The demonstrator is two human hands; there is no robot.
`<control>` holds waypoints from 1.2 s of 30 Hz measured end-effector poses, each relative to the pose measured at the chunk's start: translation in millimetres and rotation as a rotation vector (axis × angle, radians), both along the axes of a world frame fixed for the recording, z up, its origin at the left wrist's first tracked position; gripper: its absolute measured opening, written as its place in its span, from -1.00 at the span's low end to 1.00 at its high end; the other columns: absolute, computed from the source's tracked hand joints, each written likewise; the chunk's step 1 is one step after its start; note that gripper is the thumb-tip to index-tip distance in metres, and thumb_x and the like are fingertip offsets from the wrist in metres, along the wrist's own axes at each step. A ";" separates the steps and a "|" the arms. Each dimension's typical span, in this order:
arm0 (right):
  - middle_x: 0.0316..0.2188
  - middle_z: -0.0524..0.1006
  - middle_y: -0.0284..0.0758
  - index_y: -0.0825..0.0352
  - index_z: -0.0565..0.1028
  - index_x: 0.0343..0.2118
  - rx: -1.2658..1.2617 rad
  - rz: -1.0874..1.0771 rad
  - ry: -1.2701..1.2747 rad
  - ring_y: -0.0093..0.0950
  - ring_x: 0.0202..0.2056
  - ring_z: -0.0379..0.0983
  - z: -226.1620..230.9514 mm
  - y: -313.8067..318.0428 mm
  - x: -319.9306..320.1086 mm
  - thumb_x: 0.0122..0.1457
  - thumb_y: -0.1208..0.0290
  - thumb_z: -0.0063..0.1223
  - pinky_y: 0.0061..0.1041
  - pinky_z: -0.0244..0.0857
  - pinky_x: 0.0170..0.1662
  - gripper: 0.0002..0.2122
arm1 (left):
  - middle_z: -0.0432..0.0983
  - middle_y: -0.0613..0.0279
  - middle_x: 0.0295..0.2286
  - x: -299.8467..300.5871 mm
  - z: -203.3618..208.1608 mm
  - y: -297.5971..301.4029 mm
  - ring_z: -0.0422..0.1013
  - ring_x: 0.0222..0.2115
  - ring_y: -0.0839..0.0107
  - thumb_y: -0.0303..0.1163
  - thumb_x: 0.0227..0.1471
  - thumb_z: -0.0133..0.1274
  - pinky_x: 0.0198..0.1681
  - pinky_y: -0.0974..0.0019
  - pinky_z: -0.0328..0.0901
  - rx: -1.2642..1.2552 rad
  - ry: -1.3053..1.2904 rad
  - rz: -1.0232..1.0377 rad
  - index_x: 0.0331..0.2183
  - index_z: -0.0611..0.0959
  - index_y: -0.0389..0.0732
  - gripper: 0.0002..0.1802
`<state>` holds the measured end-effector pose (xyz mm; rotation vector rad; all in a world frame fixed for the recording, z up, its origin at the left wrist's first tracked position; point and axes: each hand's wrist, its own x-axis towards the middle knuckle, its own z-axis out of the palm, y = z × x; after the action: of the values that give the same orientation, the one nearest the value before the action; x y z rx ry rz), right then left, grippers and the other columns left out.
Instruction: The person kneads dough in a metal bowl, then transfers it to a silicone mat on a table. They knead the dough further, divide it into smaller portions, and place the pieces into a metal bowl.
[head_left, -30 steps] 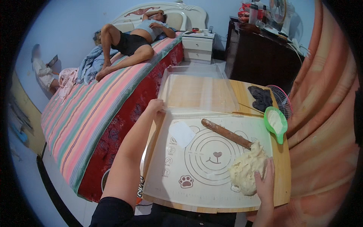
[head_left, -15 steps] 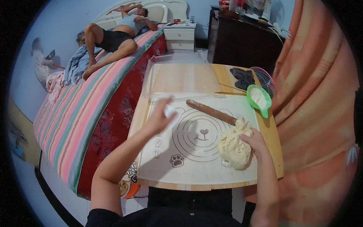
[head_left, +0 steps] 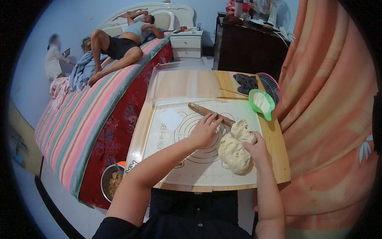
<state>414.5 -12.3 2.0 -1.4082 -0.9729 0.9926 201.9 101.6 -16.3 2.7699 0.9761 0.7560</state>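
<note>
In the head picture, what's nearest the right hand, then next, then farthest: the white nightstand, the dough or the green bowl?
1. Dough: touching the right hand, on its left.
2. Green bowl: ahead of the hand.
3. White nightstand: far ahead, beside the bed.

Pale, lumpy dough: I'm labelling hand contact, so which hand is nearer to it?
Right. The right hand touches the pale, lumpy dough on its right side; the left hand is apart, to its upper left.

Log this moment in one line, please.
left hand: open, over rolling pin, contact unclear | right hand: on dough | dough: on mat
</note>
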 end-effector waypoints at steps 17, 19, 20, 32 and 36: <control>-0.22 0.46 -0.23 0.38 0.42 -0.34 0.350 -0.372 -0.193 -0.42 -0.10 0.35 1.6 -57.9 -21.5 -0.18 0.74 0.08 -0.48 0.18 0.02 -0.73 | 0.43 0.30 -0.36 42.7 -0.6 70.1 0.29 -0.14 0.28 -0.29 -0.14 0.09 0.19 0.02 -0.09 0.229 0.209 0.147 -0.25 0.44 -0.07 -0.67; -0.23 0.46 -0.23 0.37 0.42 -0.36 0.468 -0.306 -0.226 -0.41 -0.11 0.35 4.1 -62.7 -23.3 -0.19 0.75 0.09 -0.48 0.18 0.01 -0.74 | 0.43 0.26 -0.35 48.6 -0.5 81.4 0.29 -0.13 0.26 -0.29 -0.13 0.07 0.18 0.03 -0.08 0.199 0.241 0.226 -0.25 0.45 -0.07 -0.68; -0.24 0.45 -0.24 0.37 0.41 -0.37 0.522 -0.271 -0.236 -0.41 -0.12 0.36 3.8 -64.1 -26.9 -0.19 0.75 0.09 -0.48 0.18 0.01 -0.74 | 0.44 0.25 -0.35 47.9 -1.7 84.9 0.29 -0.13 0.24 -0.30 -0.13 0.06 0.17 0.03 -0.07 0.182 0.265 0.267 -0.24 0.45 -0.08 -0.68; -0.26 0.40 -0.27 0.40 0.44 -0.38 0.535 -0.217 -0.046 -0.46 -0.16 0.35 30.2 -42.9 -49.4 -0.18 0.80 0.02 -0.55 0.21 -0.05 -0.75 | -0.08 -0.01 0.15 2.0 21.5 1.6 0.01 0.13 0.16 -0.23 -0.03 0.08 0.18 0.21 -0.07 -1.105 -0.399 -0.457 0.16 0.11 -0.12 -0.22; -0.27 0.40 -0.28 0.40 0.46 -0.40 0.568 -0.030 -0.151 -0.48 -0.17 0.36 37.9 -47.4 -67.4 -0.18 0.79 0.01 -0.56 0.22 -0.07 -0.77 | 0.19 0.05 0.03 9.4 6.9 -60.7 0.15 0.05 0.24 -0.23 -0.18 0.21 0.08 0.26 0.10 -0.977 -0.312 -0.495 0.08 0.23 -0.24 -0.19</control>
<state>347.1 -59.7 39.9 -1.0215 -1.2243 0.5275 211.3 41.0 -9.4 1.8318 0.3845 0.4285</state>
